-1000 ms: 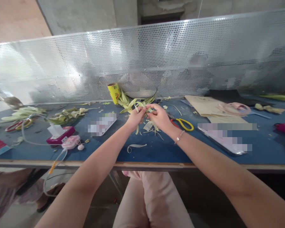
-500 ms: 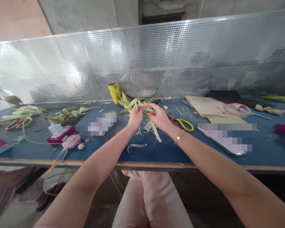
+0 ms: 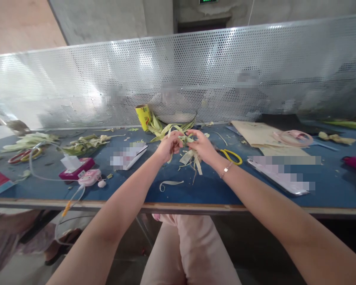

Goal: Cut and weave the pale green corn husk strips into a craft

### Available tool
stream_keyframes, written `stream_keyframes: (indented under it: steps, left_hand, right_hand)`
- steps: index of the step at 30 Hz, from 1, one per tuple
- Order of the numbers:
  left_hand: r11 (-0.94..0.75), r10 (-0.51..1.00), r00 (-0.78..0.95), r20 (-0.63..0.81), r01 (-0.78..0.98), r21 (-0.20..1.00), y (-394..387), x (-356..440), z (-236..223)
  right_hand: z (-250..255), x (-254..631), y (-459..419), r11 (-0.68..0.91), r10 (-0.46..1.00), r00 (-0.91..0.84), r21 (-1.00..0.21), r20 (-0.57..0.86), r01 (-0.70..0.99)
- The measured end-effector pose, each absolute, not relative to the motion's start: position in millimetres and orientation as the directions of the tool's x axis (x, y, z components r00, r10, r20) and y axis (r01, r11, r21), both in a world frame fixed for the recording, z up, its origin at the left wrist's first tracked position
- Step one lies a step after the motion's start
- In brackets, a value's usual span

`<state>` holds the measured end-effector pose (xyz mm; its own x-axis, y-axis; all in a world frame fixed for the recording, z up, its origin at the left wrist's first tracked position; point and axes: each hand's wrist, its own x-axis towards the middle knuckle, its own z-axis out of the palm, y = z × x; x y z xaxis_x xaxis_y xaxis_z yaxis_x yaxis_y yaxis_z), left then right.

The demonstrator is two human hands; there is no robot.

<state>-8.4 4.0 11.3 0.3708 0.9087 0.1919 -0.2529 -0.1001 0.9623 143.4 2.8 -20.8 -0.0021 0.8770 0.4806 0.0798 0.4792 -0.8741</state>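
Broadly, a perforated metal screen stands behind a blue table, where brown paper lies on the right. Near the middle, the left hand curls its fingers and the right hand arches its own, both at pale green leaf strips between them; whether either pinches a strip, I cannot tell. Beyond stands a yellow can, beside the right hand lies a yellow handle, and nearer the table edge, one curled strip
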Motion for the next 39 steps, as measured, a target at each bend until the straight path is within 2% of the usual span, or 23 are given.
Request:
stream_keyframes:
  steps: [5, 9, 16, 21, 29, 34, 39]
  left_hand:
    - [-0.038, 0.881, 0.454, 0.132, -0.211, 0.977, 8, -14, 16]
    - [-0.093, 0.936, 0.314, 0.155, -0.204, 0.975, 13, -14, 14]
    - [-0.072, 0.978, 0.16, 0.137, -0.361, 0.93, 18, -18, 18]
    - [-0.048, 0.993, 0.077, 0.094, -0.463, 0.885, 20, -24, 23]
    - [-0.01, 0.976, 0.169, 0.14, -0.604, 0.797, 20, -33, 27]
    - [-0.011, 0.949, 0.248, 0.194, -0.59, 0.808, 17, -36, 26]
    - [-0.073, 0.955, 0.208, 0.212, -0.528, 0.846, 18, -30, 22]
  right_hand:
    - [-24, 153, 14, 0.4, 0.916, 0.035, -0.916, 0.4, 0.005]
    - [-20, 157, 15, 0.334, 0.943, 0.046, -0.935, 0.331, -0.118]
    - [-13, 165, 12, 0.279, 0.96, 0.024, -0.947, 0.279, -0.161]
    - [-16, 166, 13, 0.308, 0.951, 0.073, -0.94, 0.3, -0.149]
    - [-15, 162, 6, 0.284, 0.958, -0.015, -0.953, 0.287, -0.103]
    - [-17, 162, 7, 0.298, 0.954, -0.006, -0.952, 0.299, -0.067]
    - [-20, 162, 11, 0.394, 0.919, 0.012, -0.919, 0.394, 0.007]
